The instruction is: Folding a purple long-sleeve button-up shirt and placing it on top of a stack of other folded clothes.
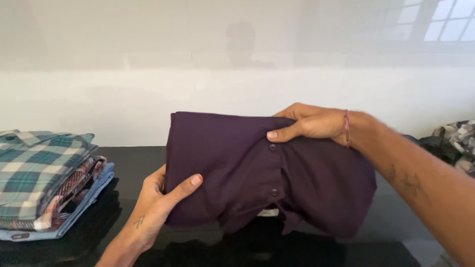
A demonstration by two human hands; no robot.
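Both hands grasping a folded dark purple shirt, held up above the black surface. Left hand grips its lower left edge, thumb on front. Right hand pinches the top edge by the button placket. Stack of folded plaid shirts sits far left; crumpled clothes far right.

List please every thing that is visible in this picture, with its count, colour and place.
folded shirt: one, dark purple, centre, held above the table
table: one, glossy black, across the bottom
stack of folded shirts: one pile, green-white check on top, patterned and light blue below, left on the table
heap of clothes: one, dark and patterned, right edge
wall: one, white, behind
left hand: one, gripping the shirt's left edge
right hand: one, gripping the shirt's top edge, red thread at the wrist
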